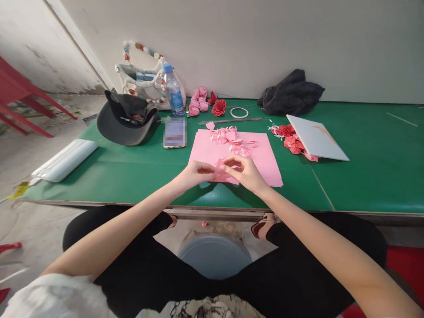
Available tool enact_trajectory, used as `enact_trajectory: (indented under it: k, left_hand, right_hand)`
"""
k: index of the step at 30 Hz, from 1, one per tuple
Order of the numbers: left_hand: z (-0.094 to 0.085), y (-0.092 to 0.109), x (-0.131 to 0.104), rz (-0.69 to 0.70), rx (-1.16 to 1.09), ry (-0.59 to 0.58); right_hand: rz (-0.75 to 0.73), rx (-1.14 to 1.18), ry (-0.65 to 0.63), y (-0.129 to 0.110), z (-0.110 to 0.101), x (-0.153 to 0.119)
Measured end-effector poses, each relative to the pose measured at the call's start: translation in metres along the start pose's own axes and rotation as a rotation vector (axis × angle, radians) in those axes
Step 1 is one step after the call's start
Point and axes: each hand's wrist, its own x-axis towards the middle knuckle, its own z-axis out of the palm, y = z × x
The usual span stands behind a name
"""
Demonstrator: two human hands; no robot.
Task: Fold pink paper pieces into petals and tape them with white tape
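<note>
Between both hands is a small piece of pink paper (219,168), held over the near edge of the pink paper sheets (202,148). My left hand (198,172) pinches it from the left side. From the right, my right hand (243,172) grips it with thumb and finger. Right under my right hand lie more pink pieces, partly covered by the fingers. Several folded pink paper petals (227,136) are heaped on the far part of the sheets, and one loose petal (210,126) rests just beyond their back edge.
Behind the sheets are thin wires (235,120), a tape ring (239,112) and paper flowers (218,107). A phone (175,132), cap (124,121) and bottle (174,92) stand left. On the right, a white board (318,138) leans over red flowers (293,143); a black cloth (291,93) lies behind.
</note>
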Motion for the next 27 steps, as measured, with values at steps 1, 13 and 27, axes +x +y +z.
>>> enact_trajectory:
  k: [1,13,27]
  left_hand:
    - [0.001,-0.001,0.000,0.015,0.020,-0.024]
    - [0.011,-0.002,-0.002,-0.056,-0.200,-0.093]
    - [0.010,-0.003,-0.004,-0.051,-0.303,-0.073]
  right_hand:
    - [-0.011,0.003,0.029,0.000,0.000,0.000]
    - [-0.309,-0.269,0.060,-0.004,0.000,-0.009]
    - [-0.586,-0.446,0.036,-0.001,-0.004,-0.007]
